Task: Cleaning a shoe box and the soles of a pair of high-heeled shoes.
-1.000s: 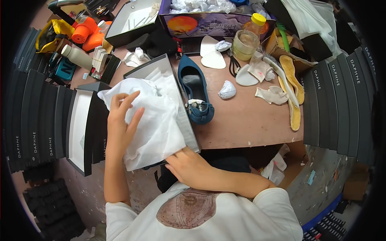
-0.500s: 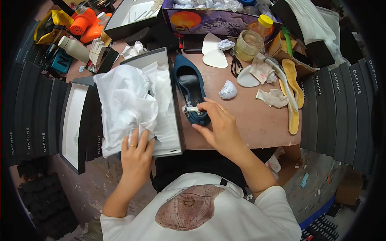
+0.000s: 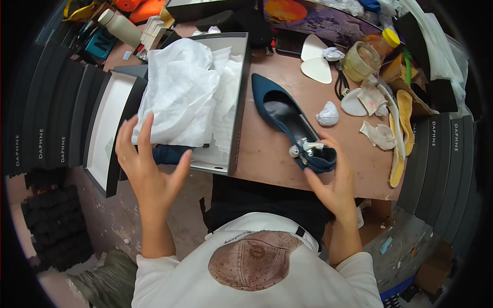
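A pointed dark blue slingback shoe [image 3: 272, 105] lies on the table, its toe away from me. My right hand [image 3: 336, 179] is closed around its heel end, by a white wrapped piece and a round pearl-like ornament [image 3: 294, 151] on the strap. To the left is a dark grey shoe box [image 3: 243, 92] with white tissue paper [image 3: 179, 95] in it. Part of another blue shoe [image 3: 172, 155] shows under the tissue at the box's near end. My left hand [image 3: 154, 167] is over that near left corner, fingers spread and holding nothing.
A box lid [image 3: 110, 128] leans left of the shoe box. Stacks of dark boxes [image 3: 436, 154] flank the table. At right are crumpled paper [image 3: 327, 113], white pads [image 3: 316, 70], a yellow-capped jar [image 3: 382, 43] and yellow insoles [image 3: 405, 120]. A pale bottle [image 3: 119, 26] stands far left.
My left hand has lifted off the tissue and spread its fingers. The shoe has shifted right with my right hand and its heel end now points more to the right. The view has shifted too.
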### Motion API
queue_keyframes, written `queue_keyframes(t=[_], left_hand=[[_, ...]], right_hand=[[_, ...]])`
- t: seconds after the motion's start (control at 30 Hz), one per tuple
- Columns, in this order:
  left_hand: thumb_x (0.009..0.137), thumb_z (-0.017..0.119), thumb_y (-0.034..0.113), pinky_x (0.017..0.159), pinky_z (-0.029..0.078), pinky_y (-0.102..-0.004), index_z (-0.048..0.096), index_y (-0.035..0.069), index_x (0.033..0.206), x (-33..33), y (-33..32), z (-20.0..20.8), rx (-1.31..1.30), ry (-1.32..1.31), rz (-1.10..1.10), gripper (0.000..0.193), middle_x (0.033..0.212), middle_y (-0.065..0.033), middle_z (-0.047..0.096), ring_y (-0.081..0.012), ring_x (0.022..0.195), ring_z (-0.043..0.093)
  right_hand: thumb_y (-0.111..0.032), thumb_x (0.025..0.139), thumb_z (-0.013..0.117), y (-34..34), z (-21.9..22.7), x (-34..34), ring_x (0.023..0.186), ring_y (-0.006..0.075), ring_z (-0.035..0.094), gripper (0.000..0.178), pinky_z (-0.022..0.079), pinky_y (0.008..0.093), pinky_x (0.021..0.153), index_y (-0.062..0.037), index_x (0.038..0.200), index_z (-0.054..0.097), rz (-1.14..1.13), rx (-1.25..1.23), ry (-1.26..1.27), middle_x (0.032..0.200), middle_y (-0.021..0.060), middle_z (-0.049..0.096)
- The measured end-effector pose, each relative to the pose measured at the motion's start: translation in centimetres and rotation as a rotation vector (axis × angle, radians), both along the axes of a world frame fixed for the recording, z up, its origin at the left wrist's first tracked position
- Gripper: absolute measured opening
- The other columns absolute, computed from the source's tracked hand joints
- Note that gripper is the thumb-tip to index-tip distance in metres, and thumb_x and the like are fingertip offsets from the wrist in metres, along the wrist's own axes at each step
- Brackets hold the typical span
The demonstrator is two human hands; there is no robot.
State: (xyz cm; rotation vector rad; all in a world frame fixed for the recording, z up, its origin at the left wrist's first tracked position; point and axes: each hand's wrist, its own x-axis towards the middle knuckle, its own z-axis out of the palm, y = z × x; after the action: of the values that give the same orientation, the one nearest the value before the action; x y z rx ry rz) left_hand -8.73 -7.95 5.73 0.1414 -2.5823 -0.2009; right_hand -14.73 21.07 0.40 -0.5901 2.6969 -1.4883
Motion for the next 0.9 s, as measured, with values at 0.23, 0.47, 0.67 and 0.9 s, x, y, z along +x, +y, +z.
queue_keyframes(t=[0.23,0.47,0.67,0.9], left_hand=[[0.079,0.064,0.016,0.073,0.046,-0.0306,0.060,-0.003,0.102,-6.1,-9.4,-2.6,0.413,-0.325,-0.036,0.030,0.084,-0.0189,0.062,-0.0287,0.078,0.062],[0.088,0.048,-0.001,0.087,0.042,-0.0263,0.055,-0.004,0.119,-6.1,-9.9,-1.9,0.729,0.262,-0.130,0.032,0.113,-0.0122,0.061,-0.0152,0.098,0.057],[0.088,0.044,-0.006,0.087,0.042,-0.0256,0.058,-0.002,0.117,-4.5,-10.6,-2.9,0.734,0.228,-0.162,0.032,0.108,-0.0096,0.063,-0.0135,0.098,0.057],[0.081,0.054,0.004,0.081,0.047,-0.0382,0.062,-0.001,0.102,-4.9,-5.5,-4.3,0.385,-0.229,-0.236,0.023,0.097,-0.0221,0.061,-0.0375,0.090,0.060]], right_hand=[[-0.015,0.065,0.071,-9.5,5.4,3.8,0.095,0.0280,0.056,0.046,0.046,0.0359,0.077,-0.0020,0.106,0.057,0.482,-0.087,0.374,0.105,0.0099,0.057],[-0.023,0.065,0.074,-24.6,-0.8,3.3,0.108,0.0333,0.044,0.053,0.047,0.0391,0.078,0.0017,0.107,0.050,0.368,0.207,0.446,0.111,0.0175,0.048],[-0.006,0.060,0.070,-21.6,0.9,0.4,0.084,0.0337,0.042,0.034,0.039,0.0407,0.073,-0.0009,0.084,0.046,0.270,-0.307,0.460,0.082,0.0142,0.044],[-0.005,0.060,0.059,-11.4,11.0,-2.8,0.067,0.0122,0.041,0.024,0.037,0.0227,0.064,-0.0064,0.074,0.040,0.212,-0.557,0.472,0.074,0.0038,0.042]])
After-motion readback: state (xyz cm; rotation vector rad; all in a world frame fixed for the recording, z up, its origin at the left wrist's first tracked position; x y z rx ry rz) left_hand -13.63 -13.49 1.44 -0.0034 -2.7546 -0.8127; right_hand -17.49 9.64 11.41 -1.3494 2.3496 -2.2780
